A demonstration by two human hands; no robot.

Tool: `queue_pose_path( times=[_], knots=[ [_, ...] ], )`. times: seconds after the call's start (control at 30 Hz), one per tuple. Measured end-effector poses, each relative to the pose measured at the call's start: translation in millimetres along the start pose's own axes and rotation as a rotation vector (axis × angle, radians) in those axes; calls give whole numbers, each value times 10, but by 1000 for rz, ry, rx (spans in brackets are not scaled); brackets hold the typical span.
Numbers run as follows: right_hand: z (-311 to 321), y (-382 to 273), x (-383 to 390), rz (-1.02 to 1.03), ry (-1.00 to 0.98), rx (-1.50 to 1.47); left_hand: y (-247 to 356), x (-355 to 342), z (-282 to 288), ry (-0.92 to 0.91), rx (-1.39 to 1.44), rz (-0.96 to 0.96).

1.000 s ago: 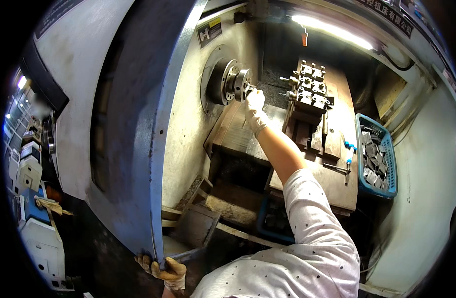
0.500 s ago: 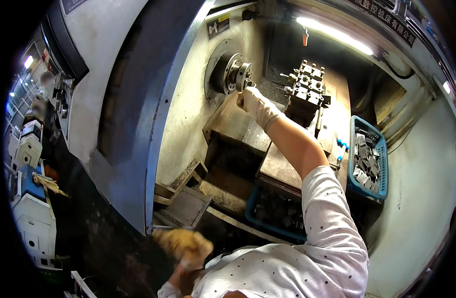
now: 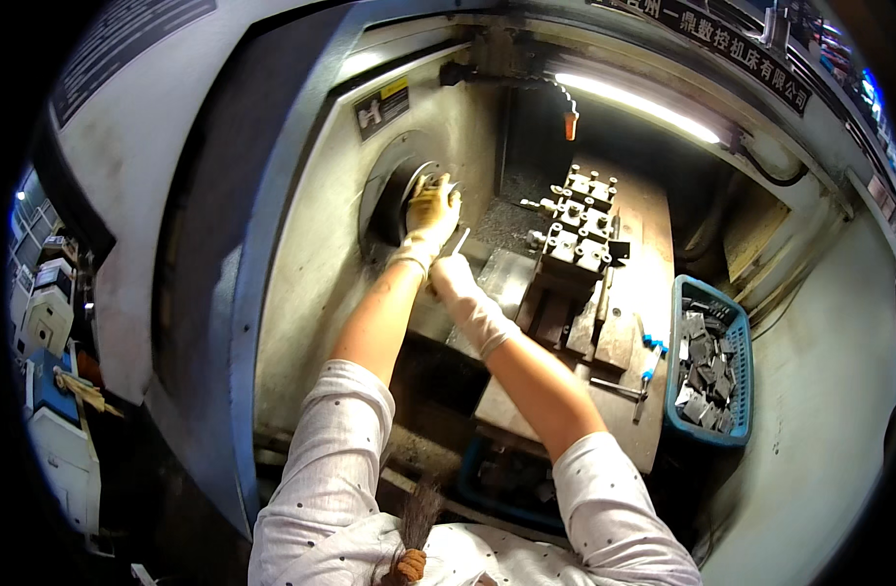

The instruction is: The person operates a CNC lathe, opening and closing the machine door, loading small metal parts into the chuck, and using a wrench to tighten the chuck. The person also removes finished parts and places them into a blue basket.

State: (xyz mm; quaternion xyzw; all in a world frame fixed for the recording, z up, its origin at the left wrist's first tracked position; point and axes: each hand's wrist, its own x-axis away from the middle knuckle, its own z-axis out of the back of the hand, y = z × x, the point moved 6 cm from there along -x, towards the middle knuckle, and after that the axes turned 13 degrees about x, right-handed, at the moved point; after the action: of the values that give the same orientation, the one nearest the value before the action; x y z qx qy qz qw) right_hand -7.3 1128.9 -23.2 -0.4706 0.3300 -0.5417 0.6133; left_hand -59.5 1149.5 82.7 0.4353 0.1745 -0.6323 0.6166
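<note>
My left hand [image 3: 433,213], in a yellowed work glove, has its fingers wrapped over the face of the round lathe chuck [image 3: 401,195] on the machine's left inner wall. Just below and to its right is my right hand [image 3: 455,277], in a pale glove with its fingers curled. A thin shiny metal rod [image 3: 461,241] sticks up from that hand; its lower end is hidden by the fingers. Whether a workpiece sits in the chuck cannot be seen behind the left glove. Right of both hands stands the tool post [image 3: 580,230] with several bolts.
A blue basket [image 3: 678,376] of grey metal blocks stands at the right. Beside it, a blue-fitted hose piece [image 3: 652,357] and a T-handled wrench [image 3: 619,389] lie on the machine bed [image 3: 516,410]. Another blue basket [image 3: 472,474] sits below. The blue-grey door edge [image 3: 243,342] rises at left.
My left hand has come up from low beside my body onto the chuck. My right hand has dropped slightly below the chuck. The head view has shifted too.
</note>
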Motion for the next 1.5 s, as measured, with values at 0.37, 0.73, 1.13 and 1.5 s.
queue_pose_path(
  times=[0.37, 0.73, 1.13, 1.5],
  knots=[
    [70, 169, 153, 296, 367, 611, 69, 148, -69, 229, 77, -173],
    [-128, 347, 68, 353, 124, 784, 7, -163, -356, -118, 88, 15],
    [140, 495, -3, 69, 190, 778, -51, -322, -599, -474, 3, 161],
    [110, 511, -393, -434, 52, -777, -92, -16, -230, 84, 200, 36]
  ],
)
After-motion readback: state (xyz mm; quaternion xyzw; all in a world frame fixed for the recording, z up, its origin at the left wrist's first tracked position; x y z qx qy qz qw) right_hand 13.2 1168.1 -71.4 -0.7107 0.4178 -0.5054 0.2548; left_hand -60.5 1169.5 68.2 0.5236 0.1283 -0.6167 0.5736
